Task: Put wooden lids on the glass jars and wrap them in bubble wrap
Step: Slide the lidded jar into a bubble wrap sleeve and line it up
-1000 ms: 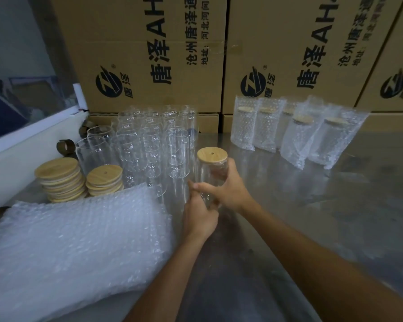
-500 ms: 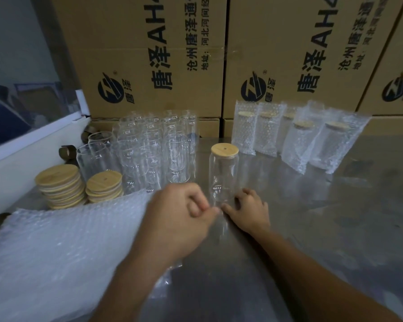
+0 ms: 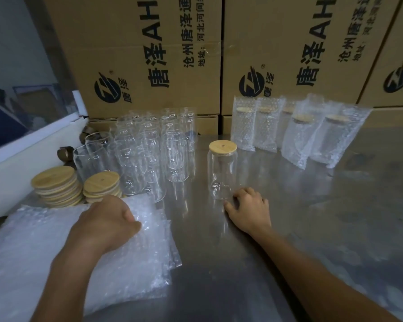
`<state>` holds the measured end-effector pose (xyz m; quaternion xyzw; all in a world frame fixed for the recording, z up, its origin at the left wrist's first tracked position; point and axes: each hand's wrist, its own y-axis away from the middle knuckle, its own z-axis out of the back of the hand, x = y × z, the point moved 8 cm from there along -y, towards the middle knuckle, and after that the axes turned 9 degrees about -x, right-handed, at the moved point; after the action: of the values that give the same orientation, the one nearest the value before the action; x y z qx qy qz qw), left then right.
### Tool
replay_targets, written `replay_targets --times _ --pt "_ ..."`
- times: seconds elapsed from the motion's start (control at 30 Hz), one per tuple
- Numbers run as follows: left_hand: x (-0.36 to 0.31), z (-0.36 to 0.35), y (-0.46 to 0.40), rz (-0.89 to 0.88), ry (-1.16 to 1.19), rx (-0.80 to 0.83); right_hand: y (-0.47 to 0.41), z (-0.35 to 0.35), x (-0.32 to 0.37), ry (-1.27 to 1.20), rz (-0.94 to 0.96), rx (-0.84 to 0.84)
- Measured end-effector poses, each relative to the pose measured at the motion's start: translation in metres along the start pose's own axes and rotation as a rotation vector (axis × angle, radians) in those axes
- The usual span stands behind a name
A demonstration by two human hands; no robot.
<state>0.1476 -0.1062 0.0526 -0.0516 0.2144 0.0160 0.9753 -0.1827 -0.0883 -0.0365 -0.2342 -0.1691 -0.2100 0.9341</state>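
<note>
The clear glass jar with a round wooden lid (image 3: 222, 169) stands upright on the brushed steel table (image 3: 289, 217), and it is the reference for what follows. Your right hand (image 3: 250, 211) lies on the table at the jar's foot, on its near right side, its grip released with fingers lightly bent and holding nothing; whether a fingertip touches the glass cannot be told. Half a second ago it lay in much the same spot.

Your left hand (image 3: 107, 223) has moved away from the jar, which it was beside half a second ago, to the left and nearer you. It now lies on the stack of clear bubble wrap sheets (image 3: 56, 256), fingers curled down at the stack's far right corner; whether its grip holds a sheet cannot be told.

Left of the jar stands the cluster of open, unlidded clear glass jars (image 3: 149, 154). Beyond them to the left sit two stacks of round wooden lids (image 3: 77, 185), just behind the bubble wrap.

Behind and right of the jar, five lidded jars in bubble wrap sleeves (image 3: 296, 133) stand upright, unchanged in position. Printed brown cardboard cartons (image 3: 149, 54) form the wall behind everything.
</note>
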Motion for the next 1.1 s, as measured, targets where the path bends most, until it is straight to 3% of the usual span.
replay_targets --times 0.4,0.6,0.77,0.9,0.97,1.1 --pt "0.001 0.014 -0.002 0.045 0.156 -0.138 0.002 0.000 0.000 -0.033 -0.014 0.025" --pt "-0.034 0.038 0.002 -0.109 0.414 -0.337 0.014 0.021 -0.014 -0.470 -0.303 -0.185" --pt "-0.076 0.035 0.016 -0.215 0.504 -0.422 0.030 0.025 0.034 -0.871 -0.205 -0.021" --pt "-0.109 0.017 0.025 -0.273 0.546 -0.413 0.037 0.043 0.095 -1.260 -0.137 0.307" --pt "-0.120 0.006 0.027 -0.274 0.531 -0.403 0.035 0.049 0.107 -1.283 -0.141 0.402" --pt "-0.130 -0.017 0.024 -0.245 0.602 -0.369 0.026 0.052 0.095 -1.209 -0.154 0.267"
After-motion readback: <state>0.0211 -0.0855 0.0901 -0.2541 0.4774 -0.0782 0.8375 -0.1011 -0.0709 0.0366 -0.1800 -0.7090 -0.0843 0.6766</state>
